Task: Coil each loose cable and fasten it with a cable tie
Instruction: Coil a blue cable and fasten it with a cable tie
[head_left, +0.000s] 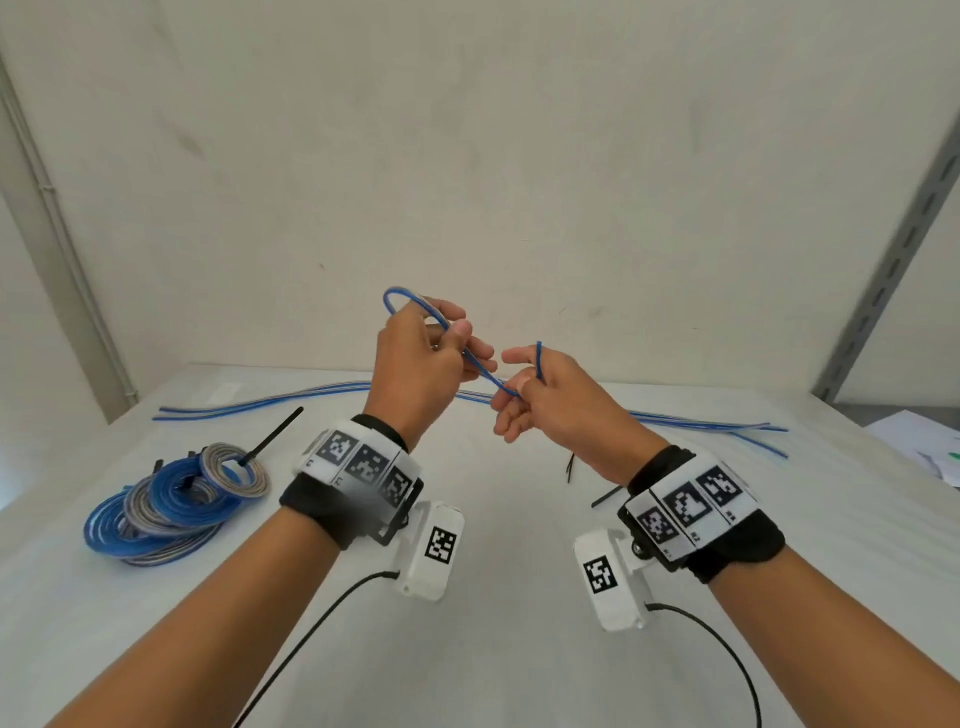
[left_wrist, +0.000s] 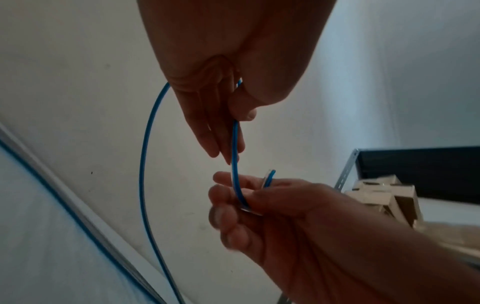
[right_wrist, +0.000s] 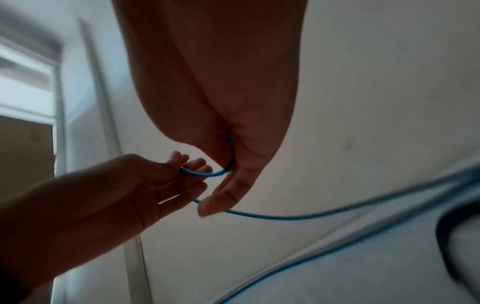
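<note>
Both hands are raised above the white table (head_left: 493, 519) with one thin blue cable (head_left: 480, 366) strung between them. My left hand (head_left: 457, 338) pinches the cable under its thumb, and a loop (head_left: 395, 296) arches over the back of its fingers. My right hand (head_left: 514, 387) pinches the cable near its end, and the short tip (head_left: 538, 358) sticks up. In the left wrist view the cable (left_wrist: 235, 152) runs from the left hand (left_wrist: 233, 115) down into the right hand (left_wrist: 244, 201). The right wrist view shows the cable (right_wrist: 215, 174) curving between the right hand (right_wrist: 231, 168) and the left hand (right_wrist: 187, 170).
A pile of tied blue and grey coils (head_left: 171, 504) lies at the left, with a black tie tail (head_left: 275, 431) sticking out. Several loose blue cables (head_left: 701, 422) stretch across the far table. Loose black ties (head_left: 605, 496) lie under my right wrist. Papers (head_left: 919, 447) sit at the right edge.
</note>
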